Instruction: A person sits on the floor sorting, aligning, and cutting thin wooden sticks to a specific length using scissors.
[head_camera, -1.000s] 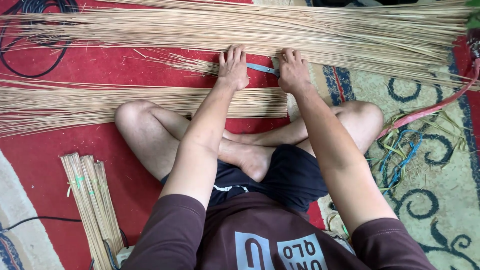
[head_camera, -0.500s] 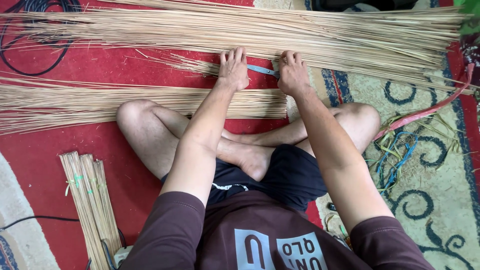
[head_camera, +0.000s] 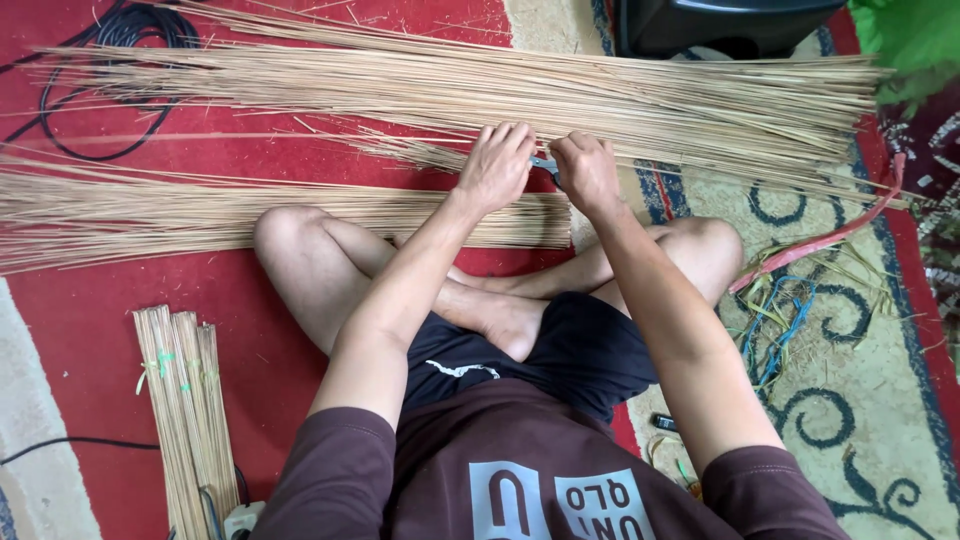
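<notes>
Straw-coloured sticks (head_camera: 420, 85) lie left-right; left hand (head_camera: 497, 165) fingers curled on them; right hand (head_camera: 587, 170) grips scissors (head_camera: 545, 165).

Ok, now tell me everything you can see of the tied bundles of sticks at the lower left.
The tied bundles of sticks lie flat on the red carpet, side by side and running roughly top to bottom, slightly slanted. There appear to be three or four bundles of thin, straight, pale tan sticks, like split bamboo or reed, with evenly trimmed upper ends. Pale green ties wrap them near the top. Their lower ends run out of view near a white plug block. Neither hand touches them.
</notes>
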